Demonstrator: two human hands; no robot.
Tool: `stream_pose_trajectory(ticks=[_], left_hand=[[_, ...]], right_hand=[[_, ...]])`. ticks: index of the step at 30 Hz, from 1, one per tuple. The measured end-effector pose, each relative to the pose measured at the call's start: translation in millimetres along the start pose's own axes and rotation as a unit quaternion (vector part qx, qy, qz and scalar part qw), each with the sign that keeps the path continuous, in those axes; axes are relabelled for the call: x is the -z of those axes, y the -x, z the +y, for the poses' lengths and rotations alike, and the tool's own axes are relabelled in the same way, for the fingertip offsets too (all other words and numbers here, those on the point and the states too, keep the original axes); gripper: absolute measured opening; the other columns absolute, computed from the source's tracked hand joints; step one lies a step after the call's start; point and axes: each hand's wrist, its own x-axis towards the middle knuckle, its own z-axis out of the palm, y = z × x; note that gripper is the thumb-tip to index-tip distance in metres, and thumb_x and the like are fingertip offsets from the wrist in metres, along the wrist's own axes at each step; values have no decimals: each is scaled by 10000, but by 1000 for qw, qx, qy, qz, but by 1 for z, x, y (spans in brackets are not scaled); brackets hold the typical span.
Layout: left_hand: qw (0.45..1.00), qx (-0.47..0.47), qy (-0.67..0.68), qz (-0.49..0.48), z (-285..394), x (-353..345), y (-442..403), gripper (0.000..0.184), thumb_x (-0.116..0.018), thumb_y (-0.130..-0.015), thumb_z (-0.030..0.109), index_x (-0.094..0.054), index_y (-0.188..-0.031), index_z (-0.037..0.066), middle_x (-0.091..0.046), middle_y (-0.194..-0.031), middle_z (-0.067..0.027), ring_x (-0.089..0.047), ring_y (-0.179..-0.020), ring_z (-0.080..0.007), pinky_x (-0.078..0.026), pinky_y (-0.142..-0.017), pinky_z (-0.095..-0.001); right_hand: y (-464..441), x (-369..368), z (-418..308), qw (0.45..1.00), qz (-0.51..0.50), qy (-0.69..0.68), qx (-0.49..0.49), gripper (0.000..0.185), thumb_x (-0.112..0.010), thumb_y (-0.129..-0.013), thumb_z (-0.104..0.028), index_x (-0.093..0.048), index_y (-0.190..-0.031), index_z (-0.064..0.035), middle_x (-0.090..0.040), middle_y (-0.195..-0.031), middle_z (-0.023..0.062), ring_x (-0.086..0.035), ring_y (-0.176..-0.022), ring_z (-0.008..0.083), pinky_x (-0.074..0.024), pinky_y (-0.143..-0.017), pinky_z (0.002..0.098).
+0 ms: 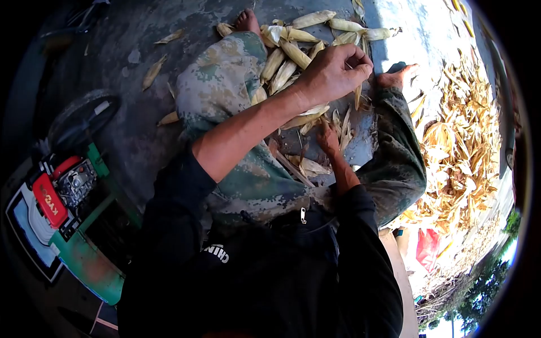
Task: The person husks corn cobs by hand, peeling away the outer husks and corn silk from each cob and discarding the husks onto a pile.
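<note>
1. Far left: a machine with a green frame (90, 262) and a red-and-white engine unit (51, 200); a dark wheel (84, 119) stands just beyond it.
2. Next, grey floor (132, 110), with a few loose dry husk pieces (153, 73) scattered well apart.
3. The wearer's left leg (222, 73), in camouflage trousers, is bent; its bare foot (248, 22) is at the top.
4. Centre: corn ears (294, 54) in pale husks lie in a loose pile on the floor between the feet, some overlapping. More lie towards the upper right of the pile.
5. The right hand (328, 138) reaches down at the near edge of the pile, fingertips at the end of a pale ear (298, 120). Its grip is too small and shadowed to tell.
6. The left hand (336, 69) is raised over the pile on an outstretched forearm, fingers curled in towards the thumb. Whether they pinch anything cannot be told.
7. The right leg (397, 152), also in camouflage, is bent, its foot (394, 77) near the sunlit floor.
8. Far right: a large, bright heap of dry husks (462, 135), with red material (428, 248) near its lower end.
</note>
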Motion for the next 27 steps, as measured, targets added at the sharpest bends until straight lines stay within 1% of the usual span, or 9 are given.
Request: stream_pose_trajectory(ticks=[3,5,7,10,18,22,24,26,27], left_hand=[[1000,-14,-25,2,-2,1,0,165,-611,-938,147,-630,-1015,2,-632,-838,3,-598,-753,-58,-510,-703,-218],[1000,-14,-19,4,-1,-3,3,162,-612,-937,146,-630,-1012,4,-630,-832,6,-594,-747,-55,-504,-692,-215],[1000,-12,-14,5,0,-4,6,159,-613,-936,145,-629,-1010,6,-628,-825,8,-590,-740,-52,-499,-681,-213],[1000,3,-24,-16,0,-4,8,159,-614,-937,151,-627,-1006,8,-623,-823,12,-580,-730,-44,-488,-666,-206],[1000,-5,15,-10,2,-6,7,158,-634,-926,149,-627,-1001,10,-607,-795,19,-567,-710,-39,-482,-663,-200],[1000,12,-4,-13,-6,-5,8,157,-627,-926,144,-628,-992,2,-619,-802,7,-581,-716,-54,-493,-671,-211],[999,-7,-33,5,-18,-3,7,165,-621,-925,146,-626,-991,-5,-633,-808,-5,-593,-729,-61,-497,-673,-219],[998,22,-65,13,-16,-3,11,164,-606,-920,132,-623,-993,-14,-638,-820,-12,-594,-734,-69,-498,-676,-233],[998,31,-51,11,-12,-5,13,153,-605,-919,131,-623,-981,-8,-635,-814,-9,-588,-727,-70,-495,-669,-236]], right_hand=[[-4,31,-8,998,10,12,-63,467,-588,-796,-164,-566,-1260,-112,-586,-1143,275,-591,-998,453,-488,-887,491],[11,25,-7,974,-85,152,-143,354,-605,-770,-205,-632,-1092,-61,-611,-1087,275,-604,-992,445,-507,-843,490],[34,7,-1,943,-304,128,-50,351,-628,-731,-231,-638,-1028,-44,-619,-1084,270,-605,-1019,436,-513,-852,489],[59,-37,-19,865,-429,247,-83,530,-666,-769,-254,-569,-1247,-46,-575,-1265,220,-553,-1200,356,-476,-982,469],[51,-35,-5,844,-487,222,-48,405,-640,-818,-317,-683,-1104,-34,-642,-1187,202,-598,-1139,344,-475,-976,419],[40,-33,-4,921,-362,65,-130,345,-646,-747,-327,-712,-794,9,-698,-867,225,-680,-883,376,-541,-786,444],[42,-20,-18,863,-458,13,-212,328,-623,-755,-277,-700,-879,16,-687,-935,250,-672,-902,379,-538,-778,441],[60,-8,-26,897,-410,166,28,354,-593,-768,-229,-665,-1009,20,-665,-1046,262,-659,-970,369,-540,-805,429],[60,-6,-35,876,-451,170,26,404,-603,-777,-254,-635,-1077,15,-650,-1089,264,-642,-1012,375,-531,-834,435]])
